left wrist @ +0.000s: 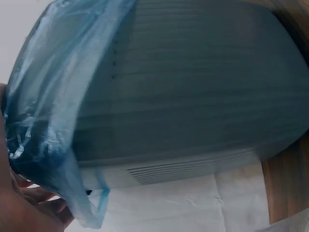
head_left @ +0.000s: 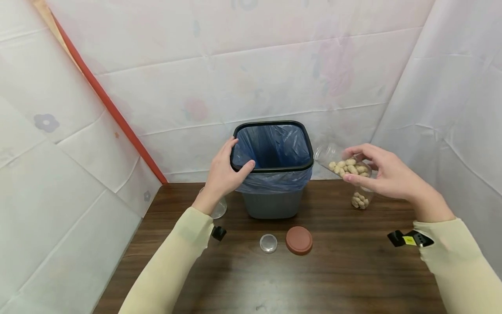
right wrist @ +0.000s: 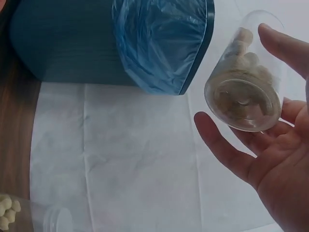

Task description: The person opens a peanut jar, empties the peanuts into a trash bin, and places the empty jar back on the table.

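Standing bin [head_left: 272, 206]: btwn hands; L hand [head_left: 226, 172] nearer, thumb + fingers gripping its black rim [head_left: 280, 169].
Tilted jar [head_left: 328, 152]: in R hand [head_left: 386, 172], pinched thumb vs fingers; long axis runs L from palm, mouth just beside rim, contact unclear.
2nd jar [head_left: 368, 195]: under R hand.
Red-brown lid [head_left: 299, 240]: btwn hands, nearer body.
Clear lid [head_left: 268, 243]: btwn hands, L of red-brown lid.
Nuts [head_left: 348, 166]: in both jars.

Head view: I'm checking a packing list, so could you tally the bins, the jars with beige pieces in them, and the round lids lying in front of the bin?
Bin: 1
Jars with beige pieces: 2 (held jar, table jar)
Round lids: 2 (reddish-brown lid, clear lid)
Total: 5
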Demonstrator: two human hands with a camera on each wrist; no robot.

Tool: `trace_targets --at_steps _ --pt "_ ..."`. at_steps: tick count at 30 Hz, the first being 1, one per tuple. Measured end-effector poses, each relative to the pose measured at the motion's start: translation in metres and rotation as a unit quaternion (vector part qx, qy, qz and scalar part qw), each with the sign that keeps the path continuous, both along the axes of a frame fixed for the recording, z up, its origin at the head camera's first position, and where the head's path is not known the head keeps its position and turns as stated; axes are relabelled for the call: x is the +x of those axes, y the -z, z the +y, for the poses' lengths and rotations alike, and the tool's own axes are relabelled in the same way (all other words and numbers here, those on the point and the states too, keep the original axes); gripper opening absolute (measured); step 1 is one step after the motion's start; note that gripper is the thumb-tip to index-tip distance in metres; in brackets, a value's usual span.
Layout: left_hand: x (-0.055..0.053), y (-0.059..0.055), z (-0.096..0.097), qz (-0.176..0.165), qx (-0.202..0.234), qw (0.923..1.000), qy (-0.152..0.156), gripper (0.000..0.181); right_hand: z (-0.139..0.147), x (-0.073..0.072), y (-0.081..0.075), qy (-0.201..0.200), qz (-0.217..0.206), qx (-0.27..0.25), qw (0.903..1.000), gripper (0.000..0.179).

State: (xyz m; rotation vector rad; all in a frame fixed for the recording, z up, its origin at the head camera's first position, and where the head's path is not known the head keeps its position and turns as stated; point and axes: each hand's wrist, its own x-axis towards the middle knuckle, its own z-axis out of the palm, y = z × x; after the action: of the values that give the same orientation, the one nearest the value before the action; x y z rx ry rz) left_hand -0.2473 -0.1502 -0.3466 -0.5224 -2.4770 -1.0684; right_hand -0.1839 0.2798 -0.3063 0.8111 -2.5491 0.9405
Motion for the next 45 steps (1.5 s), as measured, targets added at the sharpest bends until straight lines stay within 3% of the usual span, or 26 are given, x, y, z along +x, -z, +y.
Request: trace_targets --at_steps 6,12,21,26,31,37,45 --pt "-0.008 0.012 0.002 0.013 0.049 0.9985 0.018 0.096 -0.002 -0.018 -0.01 0.011 -0.035 -0.016 0.9992 0.054" --pt "-0.01 0.027 0.005 0.01 0.125 0.9907 0.053 0.097 -0.008 -0.034 -0.016 -0.005 -0.058 -0.026 0.998 0.055" --pt "-0.011 0.031 0.007 0.006 0.175 0.9816 0.076 0.088 -0.016 -0.05 -0.021 -0.023 -0.104 -0.076 0.9913 0.058" --pt "-0.011 0.029 0.006 0.003 0.175 0.9815 0.078 0.089 -0.018 -0.051 -0.024 -0.016 -0.14 -0.1 0.9849 0.058" --pt "-0.011 0.026 0.001 0.008 0.16 0.985 0.064 0.087 -0.022 -0.052 -0.028 0.01 -0.129 -0.081 0.9883 0.06" --pt "-0.009 0.022 -0.002 0.012 0.132 0.9902 0.044 0.092 -0.03 -0.054 -0.033 -0.005 -0.143 -0.089 0.9856 0.061" --pt "-0.01 0.022 -0.004 0.009 0.13 0.9906 0.042 0.091 -0.045 -0.059 -0.039 -0.005 -0.148 -0.101 0.9838 0.059"
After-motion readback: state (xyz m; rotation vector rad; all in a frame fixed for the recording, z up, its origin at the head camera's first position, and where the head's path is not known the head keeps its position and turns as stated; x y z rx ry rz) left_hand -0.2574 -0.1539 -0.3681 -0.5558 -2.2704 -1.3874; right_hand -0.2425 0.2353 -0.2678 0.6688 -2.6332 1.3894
